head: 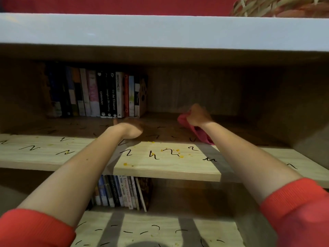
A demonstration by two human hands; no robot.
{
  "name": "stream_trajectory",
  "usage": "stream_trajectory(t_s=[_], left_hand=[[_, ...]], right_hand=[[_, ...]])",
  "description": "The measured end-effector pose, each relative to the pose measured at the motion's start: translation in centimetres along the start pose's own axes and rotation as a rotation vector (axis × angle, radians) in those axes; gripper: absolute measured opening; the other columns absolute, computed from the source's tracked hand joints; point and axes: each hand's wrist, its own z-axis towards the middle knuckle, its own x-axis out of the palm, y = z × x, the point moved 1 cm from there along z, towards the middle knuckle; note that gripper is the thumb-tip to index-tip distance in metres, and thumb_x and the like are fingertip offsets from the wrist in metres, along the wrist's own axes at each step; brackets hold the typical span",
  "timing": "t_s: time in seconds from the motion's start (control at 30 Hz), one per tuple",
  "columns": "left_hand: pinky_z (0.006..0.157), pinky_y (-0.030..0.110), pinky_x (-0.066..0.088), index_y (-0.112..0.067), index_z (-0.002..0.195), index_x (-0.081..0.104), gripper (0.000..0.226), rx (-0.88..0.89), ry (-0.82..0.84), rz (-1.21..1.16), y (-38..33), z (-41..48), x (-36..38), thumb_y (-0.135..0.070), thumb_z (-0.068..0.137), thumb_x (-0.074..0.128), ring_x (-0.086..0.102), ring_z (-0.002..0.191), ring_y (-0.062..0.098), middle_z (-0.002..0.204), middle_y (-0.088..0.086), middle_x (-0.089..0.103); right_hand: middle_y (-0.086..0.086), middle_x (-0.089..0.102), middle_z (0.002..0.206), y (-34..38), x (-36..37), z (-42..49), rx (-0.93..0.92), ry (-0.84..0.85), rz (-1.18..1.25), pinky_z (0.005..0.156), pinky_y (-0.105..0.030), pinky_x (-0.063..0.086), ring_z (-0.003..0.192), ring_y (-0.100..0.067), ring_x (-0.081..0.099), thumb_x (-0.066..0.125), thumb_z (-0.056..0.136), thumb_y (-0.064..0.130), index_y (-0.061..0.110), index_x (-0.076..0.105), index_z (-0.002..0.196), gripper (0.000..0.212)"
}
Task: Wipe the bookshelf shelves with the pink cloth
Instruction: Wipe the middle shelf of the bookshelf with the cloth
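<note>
**Pink cloth bunched in the right hand, deep on the middle shelf**

The bookshelf (195,90) fills the view under a thick white top board (160,31), with a woven basket (281,6) standing on the board's far right. Both bare forearms, in pushed-up red sleeves (35,229), reach over the middle shelf (167,168); the lower shelf (160,221) shows beneath them. A row of upright books (106,95) stands at the back left of the middle shelf, and a shorter row (122,191) leans on the shelf below.

The right hand (197,115) has its fingers curled tight round the pink cloth (201,135) – the cloth sits on the shaded back part of the middle shelf, right of the books, one end trailing under the wrist. The left hand (130,129) rests on the same shelf just in front of the books – too dark and blurred to tell how far it is open.

Black squiggle marks (127,152) and yellow crumbs (179,155) dot the shelf's front.
</note>
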Motion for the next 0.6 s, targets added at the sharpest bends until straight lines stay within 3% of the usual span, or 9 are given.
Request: stream_trajectory(t_s=[0.07, 0.17, 0.3, 0.4, 0.47, 0.53, 0.6], left_hand=[[0.116, 0.052, 0.011, -0.021, 0.147, 0.028, 0.049, -0.02, 0.011, 0.044, -0.2, 1.0, -0.4, -0.032, 0.1, 0.027, 0.02, 0.142, 0.029, 0.153, 0.009, 0.027], [0.118, 0.049, 0.002, -0.02, 0.151, 0.014, 0.054, -0.101, 0.055, 0.092, 0.1, 2.0, -0.8, -0.034, 0.1, 0.024, 0.008, 0.145, 0.027, 0.158, 0.008, 0.012], [0.116, 0.041, 0.018, -0.018, 0.149, 0.021, 0.054, -0.106, 0.098, 0.048, 0.8, 3.2, -1.1, -0.037, 0.1, 0.029, 0.019, 0.143, 0.028, 0.156, 0.009, 0.019], [0.115, 0.042, 0.022, -0.022, 0.147, 0.028, 0.052, -0.076, 0.113, 0.035, 1.4, 3.5, -1.1, -0.037, 0.098, 0.03, 0.026, 0.14, 0.027, 0.154, 0.007, 0.026], [0.112, 0.043, 0.029, -0.021, 0.145, 0.032, 0.05, -0.046, 0.065, 0.028, 1.3, 3.2, -1.1, -0.033, 0.096, 0.032, 0.033, 0.136, 0.028, 0.15, 0.009, 0.033], [0.108, 0.041, 0.035, -0.013, 0.141, 0.038, 0.046, -0.027, -0.01, 0.042, 1.4, 3.2, -1.1, -0.027, 0.097, 0.032, 0.04, 0.13, 0.031, 0.144, 0.014, 0.04], [0.108, 0.039, 0.035, -0.012, 0.141, 0.038, 0.046, -0.034, -0.01, 0.032, 1.4, 3.0, -1.0, -0.027, 0.098, 0.032, 0.039, 0.13, 0.031, 0.144, 0.014, 0.04]], right_hand=[[-0.014, 0.06, 0.111, 0.0, 0.9, 0.6, 0.018, -0.007, -0.027, 0.087, -0.037, 0.048, 0.106, -0.031, 0.057, 0.051, 0.093, 0.011, 0.004, 0.058, 0.112, 0.021], [-0.015, 0.058, 0.114, 0.4, 2.4, 1.5, 0.022, 0.018, -0.044, 0.086, -0.036, 0.047, 0.107, -0.031, 0.056, 0.053, 0.093, 0.015, 0.005, 0.056, 0.112, 0.021], [-0.013, 0.064, 0.098, 2.2, 4.6, 2.1, -0.031, 0.17, -0.033, 0.068, -0.029, 0.044, 0.089, -0.025, 0.061, 0.053, 0.094, 0.011, 0.001, 0.064, 0.104, 0.019], [-0.015, 0.067, 0.102, 4.2, 4.0, 2.2, -0.111, 0.329, -0.02, 0.068, -0.029, 0.046, 0.085, -0.023, 0.063, 0.053, 0.093, 0.011, 0.0, 0.067, 0.107, 0.023], [-0.018, 0.066, 0.109, 4.8, 2.5, 2.4, -0.132, 0.286, 0.033, 0.072, -0.031, 0.048, 0.09, -0.024, 0.062, 0.052, 0.091, 0.006, -0.002, 0.066, 0.11, 0.025], [-0.018, 0.063, 0.113, 4.7, 1.8, 3.0, -0.099, 0.137, 0.006, 0.081, -0.033, 0.048, 0.101, -0.028, 0.06, 0.05, 0.092, 0.006, -0.003, 0.062, 0.114, 0.026], [-0.014, 0.061, 0.115, 4.0, 2.7, 2.9, -0.038, 0.091, -0.048, 0.083, -0.032, 0.048, 0.105, -0.028, 0.058, 0.05, 0.093, 0.008, 0.001, 0.058, 0.117, 0.026]])
